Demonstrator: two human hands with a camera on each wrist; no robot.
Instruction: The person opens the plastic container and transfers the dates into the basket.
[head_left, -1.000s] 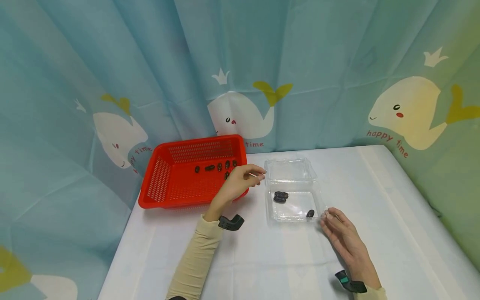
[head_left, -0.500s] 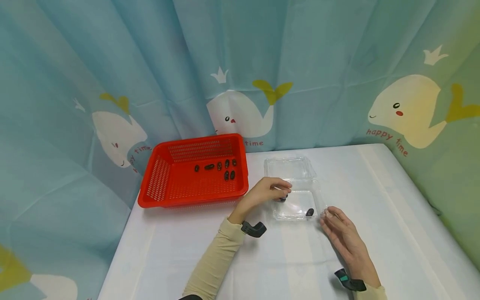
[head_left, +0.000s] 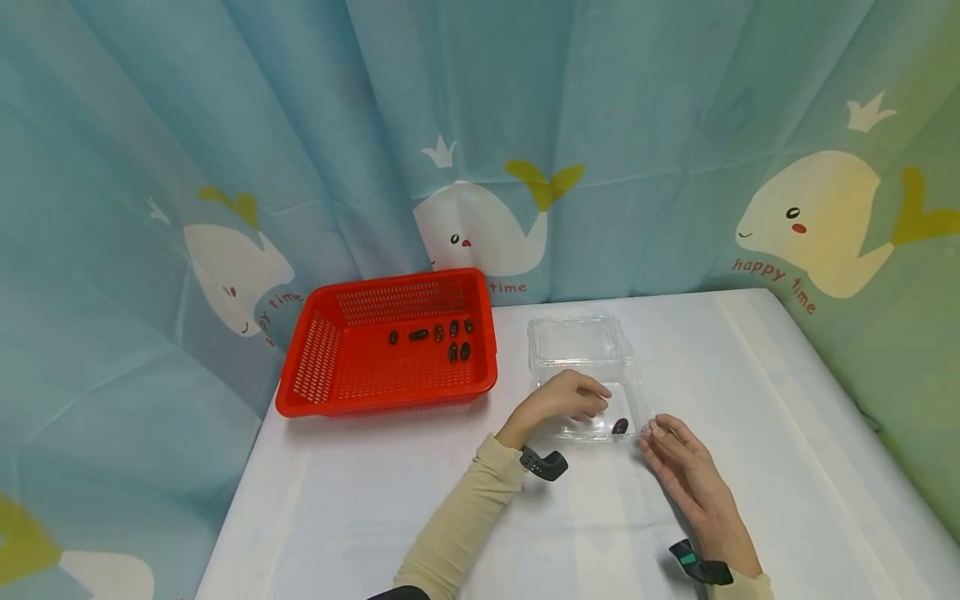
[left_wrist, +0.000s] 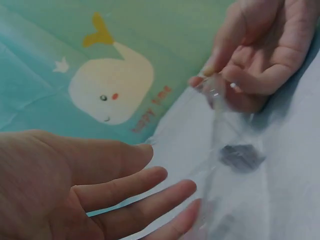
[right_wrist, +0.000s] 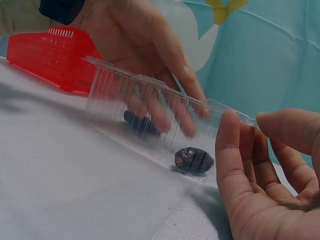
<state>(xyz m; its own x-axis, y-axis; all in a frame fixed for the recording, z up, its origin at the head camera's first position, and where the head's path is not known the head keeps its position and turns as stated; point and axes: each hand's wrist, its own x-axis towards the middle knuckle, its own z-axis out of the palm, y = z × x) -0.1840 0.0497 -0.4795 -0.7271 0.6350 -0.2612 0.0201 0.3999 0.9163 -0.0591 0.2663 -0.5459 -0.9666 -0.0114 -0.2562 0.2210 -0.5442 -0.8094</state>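
Observation:
A clear plastic clamshell box [head_left: 619, 395] lies with its lid folded back. My right hand [head_left: 693, 479] pinches the box's near right corner between thumb and fingers. Over the base hovers my left hand [head_left: 566, 398], its fingers loosely extended and nothing between them in the left wrist view. One dark, wrinkled, oval piece like a date [head_left: 620, 426] sits at the near right of the base. In the right wrist view, another dark piece [right_wrist: 134, 121] shows through the wall behind the left fingers. The left hand hides that side of the box in the head view.
Left of the box stands a red plastic basket [head_left: 375, 358] with several similar dark pieces [head_left: 418, 335] in it. Both rest on a white-covered table [head_left: 600, 517]. A blue-green curtain [head_left: 645, 125] with whale prints hangs behind the table.
My left hand has moved right and nearer, from beside the basket to over the box, and now covers the dark pieces at its left. My right hand has stayed at the corner.

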